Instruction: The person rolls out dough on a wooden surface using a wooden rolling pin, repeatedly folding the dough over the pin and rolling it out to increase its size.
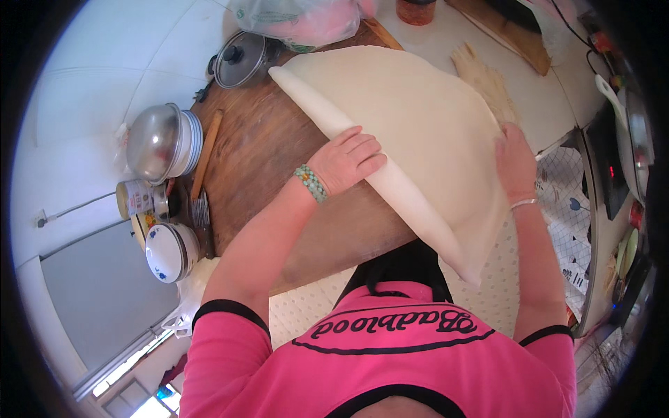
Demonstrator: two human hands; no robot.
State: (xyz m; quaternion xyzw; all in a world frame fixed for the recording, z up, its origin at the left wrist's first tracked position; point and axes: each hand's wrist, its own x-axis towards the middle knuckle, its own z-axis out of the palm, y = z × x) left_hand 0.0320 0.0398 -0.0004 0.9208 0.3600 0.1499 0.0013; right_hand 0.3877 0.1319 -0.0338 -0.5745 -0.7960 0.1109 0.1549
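A large thin sheet of pale dough (pixel 413 104) covers much of the brown wooden board (pixel 251 172). Along its left side the dough is folded into a long roll (pixel 418 209); whether a pin lies inside is hidden. My left hand (pixel 347 159), with a green bead bracelet at the wrist, has its fingers curled over the middle of this roll. At the sheet's right edge, my right hand (pixel 515 162) holds the dough, some of its fingers hidden. The roll's near end droops past the board's front edge, close to my body.
Left of the board stand a lidded pot (pixel 240 60), a metal bowl (pixel 154 143), enamel bowls (pixel 170 253) and a wooden stick (pixel 207 154). A plastic bag (pixel 298 21) lies behind. A straw brush (pixel 483 81) and an induction cooker (pixel 609 162) are to the right.
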